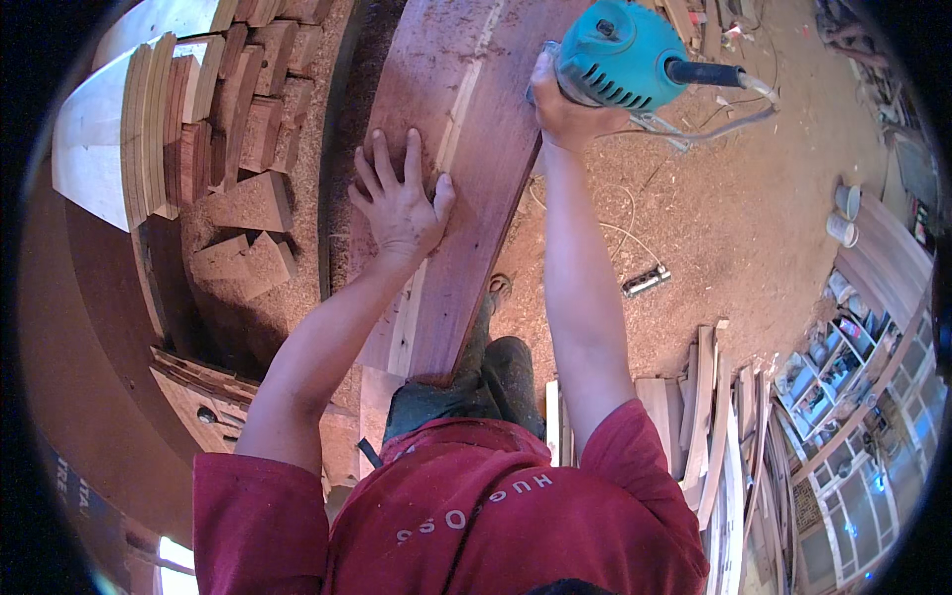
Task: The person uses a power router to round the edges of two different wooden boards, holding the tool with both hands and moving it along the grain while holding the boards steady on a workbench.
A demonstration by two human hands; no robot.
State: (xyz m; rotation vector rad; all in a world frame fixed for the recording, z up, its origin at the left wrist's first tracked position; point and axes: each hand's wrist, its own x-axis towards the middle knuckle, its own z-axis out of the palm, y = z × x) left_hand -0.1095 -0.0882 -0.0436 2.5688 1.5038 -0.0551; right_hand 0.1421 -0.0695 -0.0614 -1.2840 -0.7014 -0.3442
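So the left hand (402, 203) is lying palm down on a long reddish wooden board (478, 213), fingers spread and pointing away from the body, thumb stuck out to the right. It's not gripping anything. The right hand (575, 117) is wrapped around a teal power tool (625, 59) at the board's right edge, that arm reaching out pretty straight while the left elbow bends outward. Most of the right fingers are hidden by the tool, and its body blocks the view of that bit of the edge.

The board runs away from the person's lap, with a pale stripe down its length. A cable (734, 121) comes off the tool and curves back over the floor (684, 223), well clear of the left hand. Down there's also a power strip (647, 281), with wood shavings everywhere.

Left of the board: stacked wood blocks (263, 129) and a few loose offcuts (248, 263) in the sawdust. Way over right, two pale buckets (843, 216), can't make out what's inside. Below them, a divided rack (831, 365) is stuffed with small jumbled bits, too tiny to name. Long planks (702, 397) lean together at lower right.
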